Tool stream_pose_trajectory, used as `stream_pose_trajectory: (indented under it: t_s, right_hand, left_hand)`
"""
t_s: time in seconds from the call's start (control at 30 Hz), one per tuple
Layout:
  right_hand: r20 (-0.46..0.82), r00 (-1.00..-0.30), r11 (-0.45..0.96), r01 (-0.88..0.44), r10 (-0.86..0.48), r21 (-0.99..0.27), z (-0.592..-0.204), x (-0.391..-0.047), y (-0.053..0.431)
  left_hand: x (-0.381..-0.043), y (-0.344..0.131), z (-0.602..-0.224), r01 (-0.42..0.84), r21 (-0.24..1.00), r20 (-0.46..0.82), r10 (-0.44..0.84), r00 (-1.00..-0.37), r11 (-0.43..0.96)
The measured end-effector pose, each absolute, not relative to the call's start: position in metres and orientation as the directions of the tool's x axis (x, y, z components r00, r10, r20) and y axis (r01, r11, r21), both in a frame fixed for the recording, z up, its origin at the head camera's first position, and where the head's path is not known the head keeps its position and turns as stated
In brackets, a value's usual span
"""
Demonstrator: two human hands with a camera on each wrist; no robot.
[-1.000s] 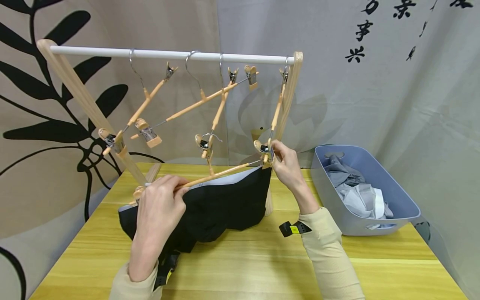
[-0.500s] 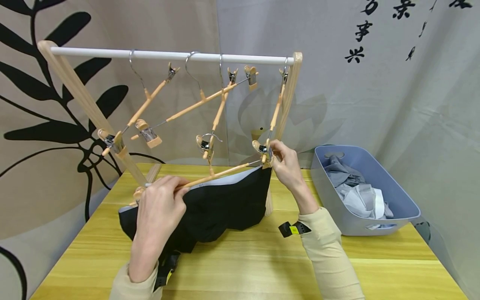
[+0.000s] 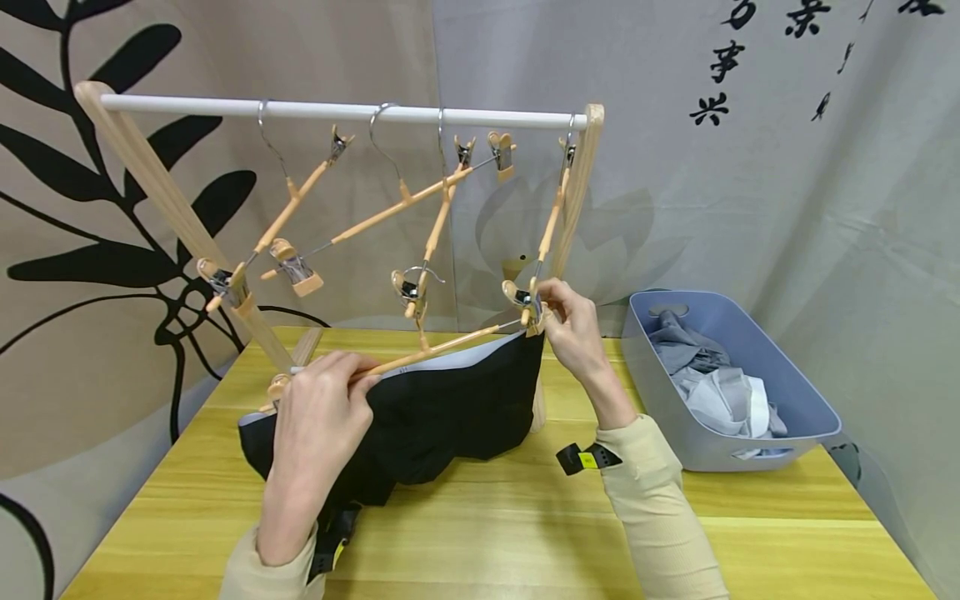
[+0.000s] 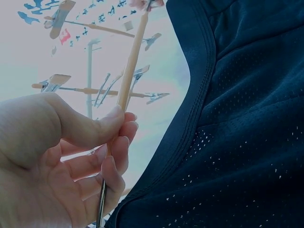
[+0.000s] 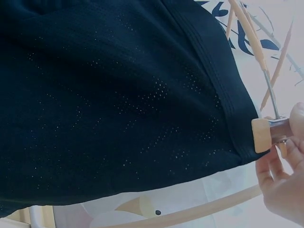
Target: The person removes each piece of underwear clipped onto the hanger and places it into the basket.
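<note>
A clip hanger is held slantwise before the rack, its hook upright in the middle. My left hand grips its wooden bar left of centre, thumb against fingertips in the left wrist view. Below the bar hangs a black garment with a stitched waistband, pale inside, and tiny perforations. At the right end, my right hand pinches the hanger's clip, whose wooden jaw lies over the waistband's corner. The left-end clip is partly hidden behind my left hand.
Several clip hangers hang from the white rail of a wooden rack; one's lower clip overlaps the working clip in the head view. A blue-grey basket with grey and white clothes stands on the wooden table at right.
Both hands keep their grip on the hanger and its right clip. The rightmost hanging hanger's lower end has drifted slightly left.
</note>
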State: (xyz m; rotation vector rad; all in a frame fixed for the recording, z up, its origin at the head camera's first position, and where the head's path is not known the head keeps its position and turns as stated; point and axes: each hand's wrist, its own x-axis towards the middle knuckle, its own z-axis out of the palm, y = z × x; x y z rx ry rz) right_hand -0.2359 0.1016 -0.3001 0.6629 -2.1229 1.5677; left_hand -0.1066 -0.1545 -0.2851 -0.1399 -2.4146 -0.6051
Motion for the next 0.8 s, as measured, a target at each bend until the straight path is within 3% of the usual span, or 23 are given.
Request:
stream_pose_trajectory:
  t_s: [0.47, 0.8]
  right_hand:
    - [0.614, -0.781, 0.227, -0.623, -0.116, -0.749, -0.299, -0.2336, 0.1018]
    - [0.499, -0.854, 0.259, -0.52, -0.146, -0.814, -0.3039, -0.2314, 0.1032]
  left_hand:
    - [-0.1063, -0.1545, -0.2852, 0.259, 0.379, 0.623, -0.039, -0.781, 0.888]
    - [-0.1076, -0.1527, -0.2858, 0.26, 0.359, 0.631, -0.028, -0.776, 0.897]
